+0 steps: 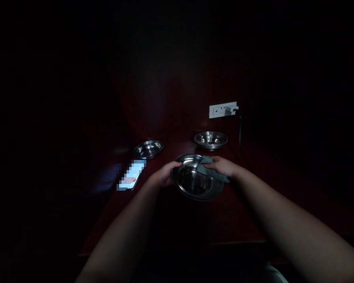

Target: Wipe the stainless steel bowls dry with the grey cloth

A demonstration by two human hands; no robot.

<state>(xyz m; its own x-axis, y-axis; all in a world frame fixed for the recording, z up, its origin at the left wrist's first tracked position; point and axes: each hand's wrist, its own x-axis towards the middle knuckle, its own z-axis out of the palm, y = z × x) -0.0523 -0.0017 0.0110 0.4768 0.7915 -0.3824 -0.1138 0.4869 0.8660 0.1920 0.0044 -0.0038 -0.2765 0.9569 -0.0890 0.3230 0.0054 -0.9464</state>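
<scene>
A shiny steel bowl (194,182) is held tilted above the table, its inside facing me. My left hand (166,173) grips its left rim, thumb on the inside and fingers hidden behind. At the right rim, my right hand (222,166) is closed on a grey-green cloth (208,167), which lies against the bowl's inner wall and hangs past its right edge. Behind the held bowl, a stack of steel bowls (211,141) stands to the right, and a single steel bowl (149,148) sits to the left.
On the dark red table (177,232), a lit phone (132,175) lies at the left, its screen blurred. A white wall socket (222,110) with a plug and hanging cable (240,131) is at the back right. The surroundings are very dark.
</scene>
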